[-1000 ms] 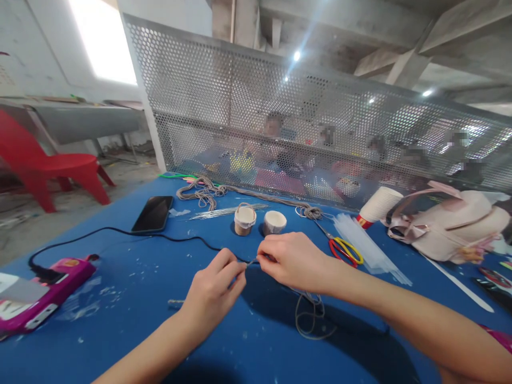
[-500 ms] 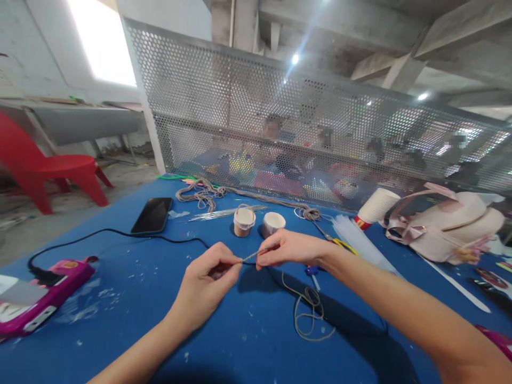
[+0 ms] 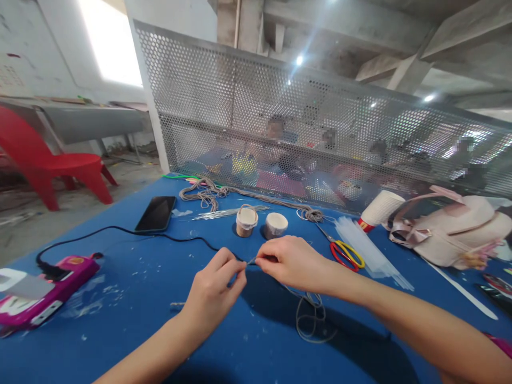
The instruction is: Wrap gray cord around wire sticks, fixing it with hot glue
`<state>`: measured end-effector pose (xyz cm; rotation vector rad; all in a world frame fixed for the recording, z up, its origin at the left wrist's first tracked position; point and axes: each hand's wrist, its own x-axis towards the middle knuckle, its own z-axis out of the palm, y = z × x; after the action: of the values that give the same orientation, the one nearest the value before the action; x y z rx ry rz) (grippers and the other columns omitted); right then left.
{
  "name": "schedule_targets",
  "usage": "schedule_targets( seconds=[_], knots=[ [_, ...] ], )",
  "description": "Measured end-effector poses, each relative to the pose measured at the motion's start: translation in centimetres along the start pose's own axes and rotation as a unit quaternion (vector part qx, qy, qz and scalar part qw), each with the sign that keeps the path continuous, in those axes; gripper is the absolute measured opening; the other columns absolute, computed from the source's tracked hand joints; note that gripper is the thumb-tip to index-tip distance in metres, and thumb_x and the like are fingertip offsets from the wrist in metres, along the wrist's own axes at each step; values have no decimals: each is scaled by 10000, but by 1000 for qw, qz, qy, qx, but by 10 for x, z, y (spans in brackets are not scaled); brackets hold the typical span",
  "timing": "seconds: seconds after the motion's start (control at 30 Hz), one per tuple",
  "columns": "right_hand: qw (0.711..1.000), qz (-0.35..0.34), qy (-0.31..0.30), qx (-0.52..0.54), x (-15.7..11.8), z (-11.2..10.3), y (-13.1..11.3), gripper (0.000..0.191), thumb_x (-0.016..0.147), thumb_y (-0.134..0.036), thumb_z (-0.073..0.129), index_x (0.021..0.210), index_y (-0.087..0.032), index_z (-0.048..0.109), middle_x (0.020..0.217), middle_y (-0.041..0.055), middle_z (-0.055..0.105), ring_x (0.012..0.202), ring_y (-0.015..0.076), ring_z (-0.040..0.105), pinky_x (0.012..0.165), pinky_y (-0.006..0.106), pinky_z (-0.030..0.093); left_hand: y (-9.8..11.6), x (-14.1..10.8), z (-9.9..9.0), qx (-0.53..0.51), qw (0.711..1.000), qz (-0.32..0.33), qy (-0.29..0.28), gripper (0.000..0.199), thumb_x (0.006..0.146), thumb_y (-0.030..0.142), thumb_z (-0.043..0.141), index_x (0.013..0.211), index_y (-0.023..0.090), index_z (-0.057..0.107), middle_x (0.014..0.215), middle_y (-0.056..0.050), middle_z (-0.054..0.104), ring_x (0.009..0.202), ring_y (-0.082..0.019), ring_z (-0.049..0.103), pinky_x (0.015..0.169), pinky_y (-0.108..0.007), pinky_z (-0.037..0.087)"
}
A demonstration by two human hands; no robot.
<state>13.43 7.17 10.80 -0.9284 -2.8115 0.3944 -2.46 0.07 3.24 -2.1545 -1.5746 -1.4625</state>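
Note:
My left hand (image 3: pixel 220 282) is closed in a pinch on one end of a thin grey cord (image 3: pixel 251 261). My right hand (image 3: pixel 288 261) pinches the same cord from the other side, so only a short stretch shows between the fingertips. A loose tangle of grey cord (image 3: pixel 314 325) lies on the blue table below my right hand; whether it joins the held piece is hidden. A short twisted grey end (image 3: pixel 176 305) pokes out beside my left wrist. Just beyond my hands stand two small pale-topped cups, one with a cord handle (image 3: pixel 246 221) and one without (image 3: pixel 276 225).
Scissors (image 3: pixel 347 255) lie right of the cups, beside translucent strips (image 3: pixel 362 248), stacked paper cups (image 3: pixel 382 208) and a pink bag (image 3: pixel 464 229). Thin wires (image 3: pixel 230 212) and grey cord (image 3: pixel 202 193) lie at the back. Left are a phone (image 3: pixel 156 214), black cable and purple power strip (image 3: pixel 68 277).
My hands have drawn closer together, leaving less cord showing between them. My right hand has lowered, and the scissors' handles are now uncovered. A twisted grey end now shows by my left wrist.

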Motion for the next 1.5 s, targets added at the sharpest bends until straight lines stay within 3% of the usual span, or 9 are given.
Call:
schedule_targets(
  seconds=[0.13,0.23,0.37,0.6,0.67,0.83,1.17,1.33,1.5],
  knots=[
    [996,-27,-58,-55,10,-15,2,193,789,-214,515,744,-178,698,756,38,699,687,150,579,568,244,318,-5,-1,-1,4,993,102,-56,223,833,109,436,794,161,649,696,-20,544,548,-94,530,487,-186,423],
    [987,-33,-155,25,20,-23,12,157,763,-235,556,735,-165,694,674,8,659,617,115,538,552,221,332,-5,1,-6,-63,989,104,-88,206,810,94,469,809,175,658,705,-19,556,570,-94,529,501,-183,426],
    [942,-1,-249,226,29,-20,32,162,741,-292,617,742,-146,687,653,-19,603,582,79,477,547,198,349,-1,7,-12,-155,984,17,-87,179,783,91,519,774,190,669,670,1,552,556,-90,510,496,-189,407],
    [856,101,-169,477,17,6,34,200,755,-331,622,735,-139,672,529,-59,442,496,60,350,467,201,245,0,9,-6,-200,967,-155,10,120,755,173,565,650,179,623,608,20,532,535,-104,493,471,-209,387],
    [864,95,-137,474,13,10,28,199,774,-315,599,748,-132,674,548,-47,461,511,65,360,475,205,253,-1,8,-4,-172,971,-163,21,127,754,174,562,642,179,622,600,25,520,527,-100,479,470,-209,379],
    [929,67,-78,355,7,10,17,186,794,-263,551,748,-129,672,629,-19,523,553,77,378,510,213,290,0,5,-2,-89,990,-109,20,146,771,140,542,657,171,629,602,25,507,524,-93,471,490,-205,382],
    [997,37,-40,61,3,-10,-3,201,796,-222,499,740,-170,684,627,-3,614,568,96,468,514,224,266,-3,-3,2,22,999,47,6,165,829,123,480,776,151,634,668,-1,522,531,-88,516,489,-184,419],
    [994,-28,-99,-28,16,-24,-3,169,753,-204,525,707,-170,683,663,12,643,610,117,508,536,229,293,-5,-1,-2,11,990,133,-54,223,844,113,438,838,159,656,702,-23,551,553,-93,545,495,-184,439],
    [955,-27,-250,157,36,-28,15,127,740,-234,592,701,-135,662,617,-24,581,572,78,479,548,194,350,-1,5,-10,-108,990,67,-58,184,789,87,512,785,178,672,689,-14,572,576,-91,546,508,-181,437]
  ],
)
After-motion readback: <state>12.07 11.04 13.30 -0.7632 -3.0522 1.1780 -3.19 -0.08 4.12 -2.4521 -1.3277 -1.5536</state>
